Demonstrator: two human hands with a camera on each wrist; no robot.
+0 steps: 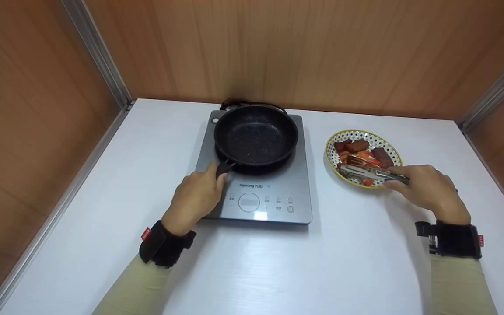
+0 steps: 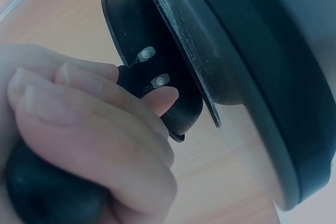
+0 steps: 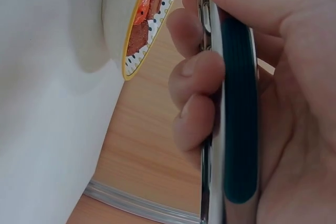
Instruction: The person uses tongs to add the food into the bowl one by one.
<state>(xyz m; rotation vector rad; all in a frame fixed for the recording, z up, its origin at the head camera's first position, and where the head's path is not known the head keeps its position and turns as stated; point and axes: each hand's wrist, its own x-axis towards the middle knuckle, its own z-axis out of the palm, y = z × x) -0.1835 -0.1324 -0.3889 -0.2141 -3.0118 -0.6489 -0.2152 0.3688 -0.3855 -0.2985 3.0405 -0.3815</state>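
A black frying pan [image 1: 256, 135] sits on the grey induction cooktop [image 1: 217, 205], and no food shows inside it. My left hand [image 1: 197, 192] grips the pan's handle; in the left wrist view the fingers [image 2: 100, 135] curl round it below the pan body [image 2: 149, 40]. At the right, my right hand [image 1: 429, 188] holds metal tongs [image 1: 376, 174] with dark grips [image 2: 58, 190]. The tongs' tips reach into a dotted, yellow-rimmed plate [image 1: 390, 148] bearing brown meat chunks [image 1: 358, 145] and orange-red pieces [image 1: 365, 155]. Whether the tips hold food is hard to tell.
A white table [image 1: 256, 271] carries everything. Wood-patterned panels [image 1: 322, 52] stand behind it and at both sides, with metal strips in the corners. A dark cable [image 1: 232, 104] lies behind the pan at the cooktop's back edge.
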